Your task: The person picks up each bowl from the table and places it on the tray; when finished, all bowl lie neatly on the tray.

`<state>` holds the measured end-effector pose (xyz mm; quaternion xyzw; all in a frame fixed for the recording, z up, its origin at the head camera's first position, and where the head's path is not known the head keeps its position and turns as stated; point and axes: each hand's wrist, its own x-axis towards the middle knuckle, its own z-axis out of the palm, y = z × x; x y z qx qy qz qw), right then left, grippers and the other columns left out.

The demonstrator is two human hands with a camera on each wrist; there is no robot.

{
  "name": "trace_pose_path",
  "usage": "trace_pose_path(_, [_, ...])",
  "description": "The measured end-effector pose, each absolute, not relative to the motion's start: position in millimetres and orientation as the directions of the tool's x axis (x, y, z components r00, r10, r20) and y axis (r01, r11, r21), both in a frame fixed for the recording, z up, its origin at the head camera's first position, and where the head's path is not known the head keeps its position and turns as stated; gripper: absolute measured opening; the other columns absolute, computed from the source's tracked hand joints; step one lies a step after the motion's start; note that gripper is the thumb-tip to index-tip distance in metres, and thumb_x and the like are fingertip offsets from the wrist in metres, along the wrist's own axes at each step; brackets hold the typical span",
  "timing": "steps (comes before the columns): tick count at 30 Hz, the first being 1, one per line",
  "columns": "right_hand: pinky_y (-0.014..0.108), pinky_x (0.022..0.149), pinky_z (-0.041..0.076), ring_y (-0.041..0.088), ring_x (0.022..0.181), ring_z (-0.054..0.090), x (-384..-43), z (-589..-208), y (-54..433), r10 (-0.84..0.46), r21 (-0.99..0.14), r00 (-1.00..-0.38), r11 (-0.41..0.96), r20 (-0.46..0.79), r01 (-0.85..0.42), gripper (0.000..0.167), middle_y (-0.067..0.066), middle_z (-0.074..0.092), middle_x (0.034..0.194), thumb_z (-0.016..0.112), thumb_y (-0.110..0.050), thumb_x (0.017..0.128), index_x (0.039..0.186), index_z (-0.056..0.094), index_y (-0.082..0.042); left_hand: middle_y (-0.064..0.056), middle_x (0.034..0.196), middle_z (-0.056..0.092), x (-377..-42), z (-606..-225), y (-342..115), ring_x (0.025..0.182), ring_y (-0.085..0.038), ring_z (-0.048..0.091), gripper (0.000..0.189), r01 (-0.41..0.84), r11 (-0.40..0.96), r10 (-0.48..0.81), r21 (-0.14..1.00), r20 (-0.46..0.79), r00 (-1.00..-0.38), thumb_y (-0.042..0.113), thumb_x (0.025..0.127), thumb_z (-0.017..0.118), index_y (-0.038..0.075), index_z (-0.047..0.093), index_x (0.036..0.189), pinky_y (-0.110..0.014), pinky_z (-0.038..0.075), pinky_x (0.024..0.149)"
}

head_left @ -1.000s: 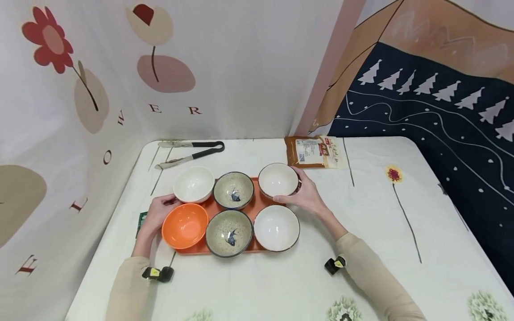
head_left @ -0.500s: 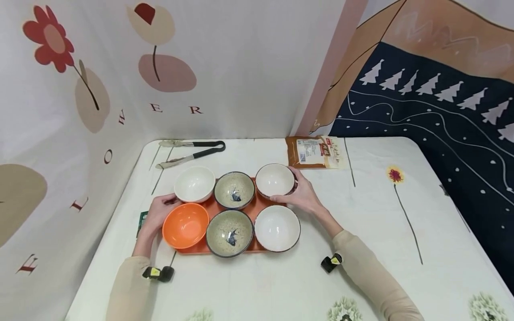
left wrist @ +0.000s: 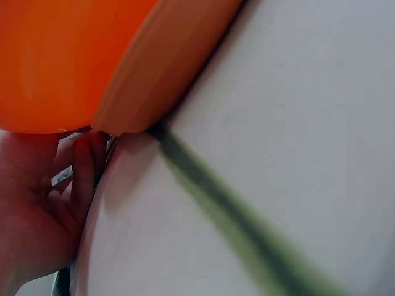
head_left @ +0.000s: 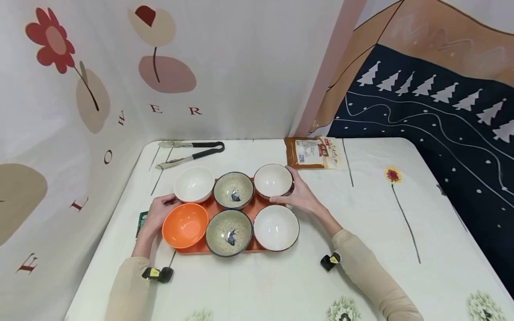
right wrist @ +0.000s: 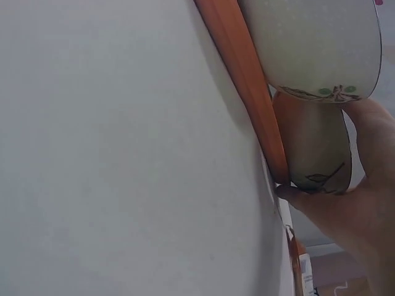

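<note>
An orange tray [head_left: 259, 204] carries two rows of bowls. My right hand [head_left: 301, 194] holds the back-right bowl [head_left: 273, 179], white inside with a dark rim, thumb in front and fingers behind it. In the right wrist view, that bowl [right wrist: 318, 145] has a painted branch outside and stands at the tray's edge. My left hand [head_left: 158, 214] grips the tray's left end beside the orange bowl [head_left: 185, 226]; some fingertips are hidden. Also there are a plain white bowl [head_left: 194, 184], two speckled fish bowls [head_left: 229, 233] and another white bowl [head_left: 276, 227].
Black-handled tongs [head_left: 192, 154] lie behind the bowls at the left. A brown and white food packet [head_left: 315, 153] lies at the back, right of the middle. Part of a green packet [head_left: 142, 219] shows beside my left wrist. Fabric walls stand behind and to the left.
My right hand has shifted the back-right bowl a little to the left, closer to the speckled bowl. My left hand and the other bowls have stayed put.
</note>
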<state>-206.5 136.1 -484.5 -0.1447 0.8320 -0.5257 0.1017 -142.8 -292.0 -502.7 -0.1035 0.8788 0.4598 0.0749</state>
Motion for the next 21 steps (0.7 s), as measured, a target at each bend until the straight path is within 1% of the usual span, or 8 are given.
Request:
trace_pose_path(4, [0.053, 0.118, 0.034, 0.039, 0.145, 0.039, -208.2, -483.3, 136.2, -0.374, -0.924, -0.927, 0.365, -0.035, -0.112, 0.117, 0.021, 0.032, 0.159, 0.090, -0.021, 0.076, 0.161, 0.012, -0.003, -0.026, 0.132, 0.063, -142.1, -503.4, -293.9, 0.111, -0.027, 0.057, 0.048, -0.250, 0.557, -0.102, 0.792, -0.234, -0.967, 0.024, 0.104, 0.052, 0.002, 0.050, 0.147, -0.019, 0.049, 0.084])
trace_pose_path(7, [0.053, 0.118, 0.035, 0.039, 0.145, 0.040, -209.0, -482.1, 137.6, -0.393, -0.930, -0.919, 0.351, -0.039, -0.111, 0.115, 0.021, 0.033, 0.159, 0.089, -0.019, 0.077, 0.161, 0.012, -0.003, -0.026, 0.131, 0.064, -142.1, -505.6, -294.3, 0.108, -0.026, 0.057, 0.047, -0.236, 0.565, -0.095, 0.790, -0.221, -0.971, 0.022, 0.105, 0.051, 0.001, 0.050, 0.147, -0.018, 0.049, 0.084])
trace_pose_path(9, [0.053, 0.118, 0.035, 0.038, 0.144, 0.041, -209.7, -481.9, 138.7, -0.402, -0.927, -0.915, 0.357, -0.038, -0.118, 0.115, 0.021, 0.034, 0.158, 0.089, -0.019, 0.077, 0.161, 0.013, -0.003, -0.025, 0.128, 0.065, -142.1, -506.8, -294.3, 0.104, -0.022, 0.058, 0.047, -0.225, 0.568, -0.091, 0.791, -0.211, -0.973, 0.021, 0.104, 0.052, 0.000, 0.051, 0.146, -0.017, 0.049, 0.081])
trace_pose_path(12, [0.052, 0.118, 0.036, 0.038, 0.144, 0.041, -210.2, -482.4, 140.5, -0.406, -0.923, -0.913, 0.365, -0.042, -0.120, 0.113, 0.020, 0.035, 0.158, 0.089, -0.020, 0.078, 0.161, 0.013, -0.004, -0.023, 0.122, 0.066, -142.2, -506.2, -293.4, 0.100, -0.021, 0.057, 0.046, -0.211, 0.572, -0.083, 0.793, -0.200, -0.976, 0.021, 0.104, 0.052, 0.000, 0.052, 0.146, -0.016, 0.048, 0.079])
trace_pose_path(14, [0.052, 0.117, 0.037, 0.039, 0.144, 0.041, -210.0, -481.8, 141.6, -0.410, -0.926, -0.911, 0.361, -0.052, -0.109, 0.112, 0.021, 0.034, 0.158, 0.088, -0.021, 0.079, 0.161, 0.012, -0.004, -0.022, 0.121, 0.065, -141.3, -503.9, -293.5, 0.102, -0.023, 0.057, 0.047, -0.208, 0.569, -0.075, 0.796, -0.201, -0.977, 0.021, 0.104, 0.052, 0.000, 0.051, 0.146, -0.016, 0.049, 0.079])
trace_pose_path(17, [0.051, 0.116, 0.039, 0.041, 0.144, 0.042, -208.9, -478.1, 144.1, -0.420, -0.937, -0.905, 0.340, -0.069, -0.086, 0.108, 0.022, 0.032, 0.160, 0.084, -0.022, 0.084, 0.161, 0.011, -0.004, -0.022, 0.122, 0.064, -139.2, -496.8, -295.6, 0.107, -0.024, 0.058, 0.053, -0.206, 0.579, -0.064, 0.789, -0.208, -0.976, 0.026, 0.104, 0.054, -0.001, 0.047, 0.149, -0.016, 0.049, 0.080])
trace_pose_path(19, [0.050, 0.115, 0.040, 0.041, 0.145, 0.041, -207.4, -474.4, 147.0, -0.425, -0.942, -0.902, 0.328, -0.078, -0.073, 0.104, 0.023, 0.031, 0.161, 0.081, -0.023, 0.087, 0.161, 0.011, -0.004, -0.023, 0.122, 0.064, -137.5, -489.9, -299.1, 0.107, -0.020, 0.060, 0.059, -0.195, 0.597, -0.052, 0.778, -0.204, -0.977, 0.032, 0.104, 0.056, -0.002, 0.044, 0.151, -0.015, 0.049, 0.080])
trace_pose_path(21, [0.049, 0.116, 0.039, 0.041, 0.146, 0.039, -205.7, -470.4, 151.0, -0.429, -0.943, -0.900, 0.326, -0.081, -0.071, 0.099, 0.024, 0.030, 0.162, 0.078, -0.023, 0.090, 0.161, 0.012, -0.004, -0.024, 0.121, 0.064, -135.7, -482.0, -303.9, 0.100, -0.014, 0.065, 0.064, -0.181, 0.598, -0.026, 0.781, -0.206, -0.978, 0.035, 0.103, 0.058, -0.002, 0.040, 0.152, -0.016, 0.052, 0.078])
